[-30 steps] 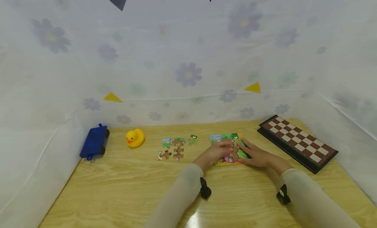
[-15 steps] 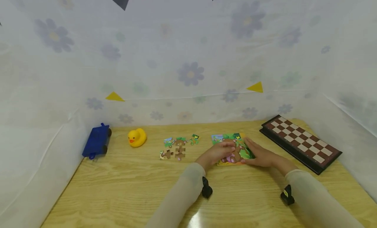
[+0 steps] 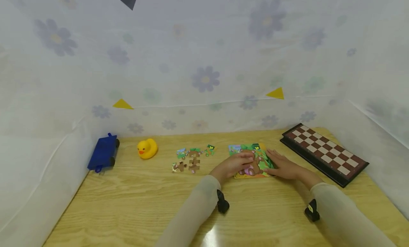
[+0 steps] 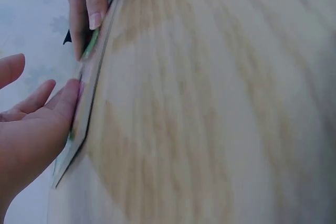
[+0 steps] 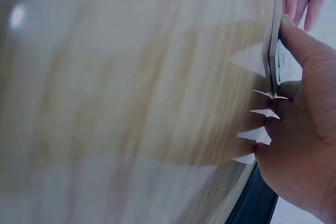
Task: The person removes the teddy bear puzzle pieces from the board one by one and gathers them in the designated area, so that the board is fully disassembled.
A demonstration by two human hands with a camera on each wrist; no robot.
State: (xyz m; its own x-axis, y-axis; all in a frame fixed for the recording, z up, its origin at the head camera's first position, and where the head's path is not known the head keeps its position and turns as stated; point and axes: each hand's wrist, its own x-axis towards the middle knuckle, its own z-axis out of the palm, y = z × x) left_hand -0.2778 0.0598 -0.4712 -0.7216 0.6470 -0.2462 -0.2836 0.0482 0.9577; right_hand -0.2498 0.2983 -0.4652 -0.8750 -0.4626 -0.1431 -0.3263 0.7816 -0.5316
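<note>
A jigsaw puzzle (image 3: 247,147) with a brown bear on a green background lies in its tray right of centre in the head view. My left hand (image 3: 232,166) reaches over its left half with the fingers extended across the bear, hiding part of it. From the right side, my right hand (image 3: 285,168) spreads its fingers along the puzzle's right edge, the thumb on its lower right part. In the right wrist view, the right thumb (image 5: 302,40) lies over the tray's thin edge (image 5: 272,56), and the other fingertips come down at the table.
Several loose puzzle pieces (image 3: 194,165) lie to the left of the puzzle. Beyond them are a yellow rubber duck (image 3: 148,149) and a blue toy cart (image 3: 103,153). A folded checkered game board (image 3: 324,153) lies at the right. White flowered cloth (image 3: 204,112) encloses the table.
My right hand has slid slightly right, its thumb drawing back from the bear so more of the picture shows. The left hand has stayed nearly in place. Puzzle and loose pieces look unchanged.
</note>
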